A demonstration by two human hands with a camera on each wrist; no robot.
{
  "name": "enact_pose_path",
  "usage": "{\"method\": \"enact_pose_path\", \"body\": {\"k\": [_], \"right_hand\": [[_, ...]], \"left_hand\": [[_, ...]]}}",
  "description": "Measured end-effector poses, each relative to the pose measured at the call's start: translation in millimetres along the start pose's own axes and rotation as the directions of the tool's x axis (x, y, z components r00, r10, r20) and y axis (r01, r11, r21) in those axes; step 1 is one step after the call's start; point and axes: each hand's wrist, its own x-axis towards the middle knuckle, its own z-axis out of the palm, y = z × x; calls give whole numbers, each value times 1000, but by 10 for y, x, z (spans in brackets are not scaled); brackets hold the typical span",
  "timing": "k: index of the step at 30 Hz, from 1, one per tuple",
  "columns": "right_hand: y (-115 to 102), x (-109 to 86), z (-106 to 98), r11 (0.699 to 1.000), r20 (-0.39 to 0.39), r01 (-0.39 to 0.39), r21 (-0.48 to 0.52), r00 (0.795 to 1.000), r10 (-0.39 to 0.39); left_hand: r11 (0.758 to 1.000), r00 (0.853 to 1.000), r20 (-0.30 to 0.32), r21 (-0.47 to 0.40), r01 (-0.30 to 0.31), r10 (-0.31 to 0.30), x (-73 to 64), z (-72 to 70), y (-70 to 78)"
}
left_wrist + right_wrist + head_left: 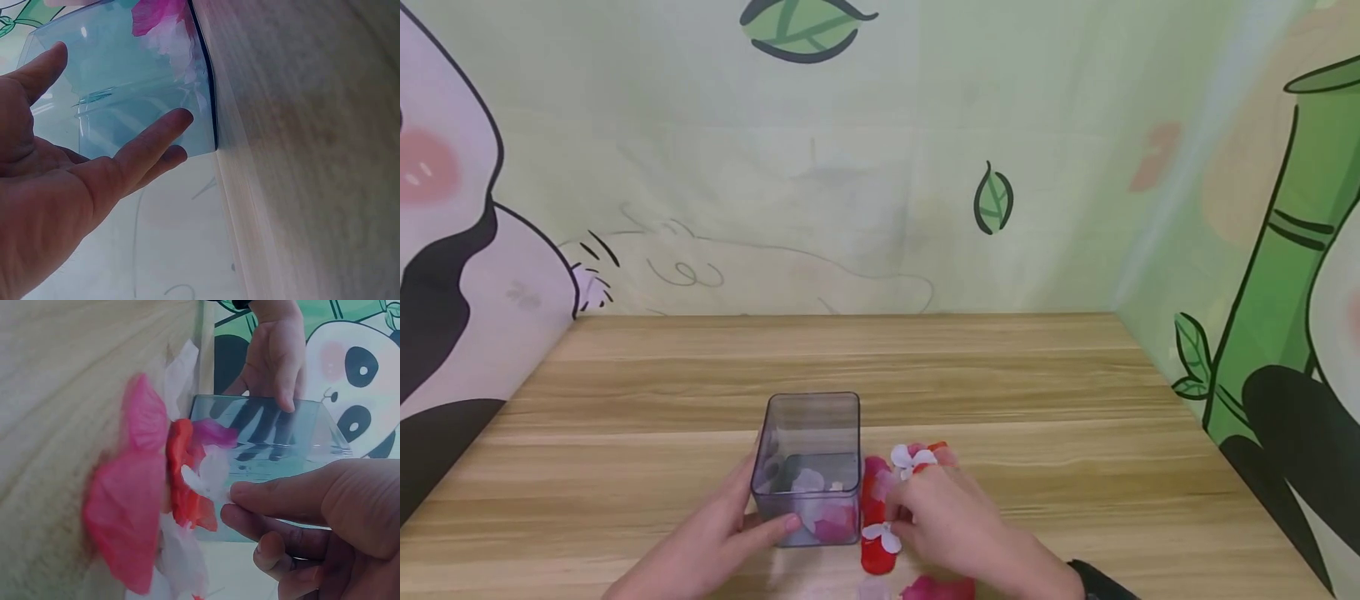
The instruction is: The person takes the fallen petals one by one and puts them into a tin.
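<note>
Where the right hand (pixel 951 515) pinches, white petals (pixel 215 467) jut past fingertips (pixel 242 492).

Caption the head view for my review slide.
Left hand holding a see-through box with petals inside while the right hand pinches a white petal beside it at a wood-grain table.

From my remote place, I see the clear box (pixel 816 423) as smoky grey in the head view, and with a blue tint in the left wrist view. There are white petals (pixel 215 472), red petals (pixel 877 560) and pink petals (pixel 122 512). The table (pixel 1075 375) has light brown wood grain with darker streaks. The pale green backdrop (pixel 700 158) carries dark-outlined green leaves (pixel 805 29), green bamboo (pixel 1262 292) and a black-and-white panda (pixel 325 425).
</note>
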Motion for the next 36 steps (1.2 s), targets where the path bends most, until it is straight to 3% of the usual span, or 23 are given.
{"method": "enact_pose_path", "body": {"k": [8, 17, 23, 25, 28, 32, 36], "right_hand": [[19, -5, -109, 995, -80, 32, 96, 997, -24], [1, 7, -189, 983, -196, 9, 183, 980, 28], [-6, 7, -205, 986, -334, 33, 165, 942, 24], [0, 9, -202, 986, -376, 43, 161, 926, 21], [7, 11, -201, 988, -448, 67, 141, 894, 3], [7, 19, -202, 989, -522, 93, 111, 853, -22], [-5, 25, -208, 989, -559, 94, 113, 829, -15]], "left_hand": [[997, 997, -12, 4, -80, 80, -1, 10, -20], [998, 999, 3, -10, -54, 54, -4, 7, -9], [999, 999, -8, 1, -53, 53, -6, 7, -4], [1000, 1000, -12, 4, -10, 10, -4, 4, 9], [1000, 1000, -4, 0, 2, -2, -1, -1, 16], [998, 998, 4, -3, -56, 56, -7, -1, 6], [998, 998, 5, 0, -61, 61, -10, -1, -2]]}}
